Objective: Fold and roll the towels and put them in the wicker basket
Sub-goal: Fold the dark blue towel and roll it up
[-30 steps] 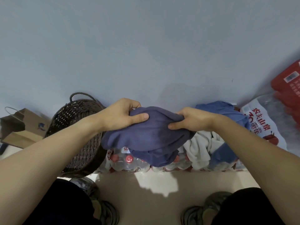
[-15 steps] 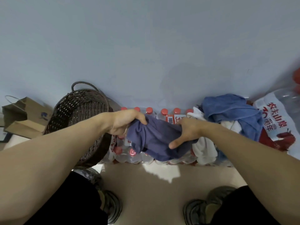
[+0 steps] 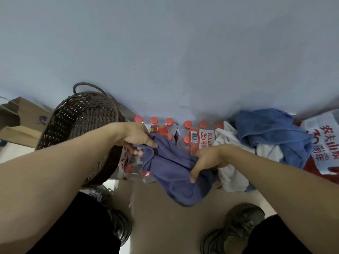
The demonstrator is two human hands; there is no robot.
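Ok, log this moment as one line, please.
left hand: grips purple towel | right hand: grips same towel | towel: unrolled, over bottle pack | wicker basket: no towel visible

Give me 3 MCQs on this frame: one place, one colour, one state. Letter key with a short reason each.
1. Where is the wicker basket relative to the bottled-water pack?
A. To its left
B. To its right
C. On top of it

2. What colour is the towel held in both hands?
A. White
B. Purple-blue
C. Red

3. What state is the held towel in?
A. Neatly rolled
B. Lying in the basket
C. Loose and bunched, hanging down

Key:
1 A: the basket stands left of the red-capped bottles.
2 B: the left hand and right hand grip a purple-blue cloth; the white towel and blue towel lie to the right.
3 C: it sags unrolled between the hands.
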